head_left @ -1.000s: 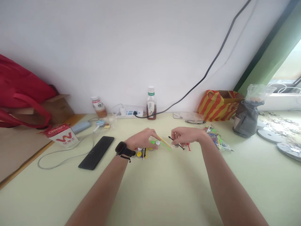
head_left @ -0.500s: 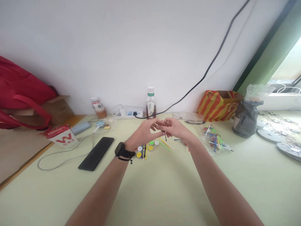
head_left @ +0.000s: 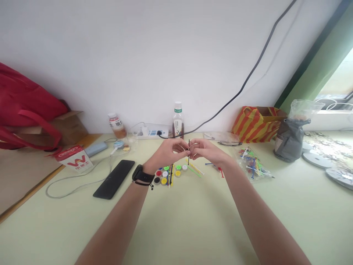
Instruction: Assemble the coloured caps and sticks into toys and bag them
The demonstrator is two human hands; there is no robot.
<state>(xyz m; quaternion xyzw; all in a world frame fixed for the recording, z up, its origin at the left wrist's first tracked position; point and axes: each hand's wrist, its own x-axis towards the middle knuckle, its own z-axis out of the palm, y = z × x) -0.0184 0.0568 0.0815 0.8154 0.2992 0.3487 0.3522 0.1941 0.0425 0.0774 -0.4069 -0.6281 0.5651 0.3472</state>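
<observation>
Black and thin, a stick (head_left: 188, 151) stands upright between a person's two hands, raised above a pale green table (head_left: 193, 221). The left hand (head_left: 167, 152), a dark watch (head_left: 141, 175) on its wrist, and the right hand (head_left: 205, 151) meet fingertip to fingertip, both pinched on the stick near its middle. Below them on the table lie small coloured discs (head_left: 164, 175) in red, white, green, yellow and black, beside loose coloured sticks (head_left: 194, 168). A clear bag (head_left: 252, 162) holding more such parts rests near the right forearm. A black phone (head_left: 114, 179) lies left of the watch. Farther back, a bottle (head_left: 178, 120) and a power strip (head_left: 151, 131) stand against the white wall.
</observation>
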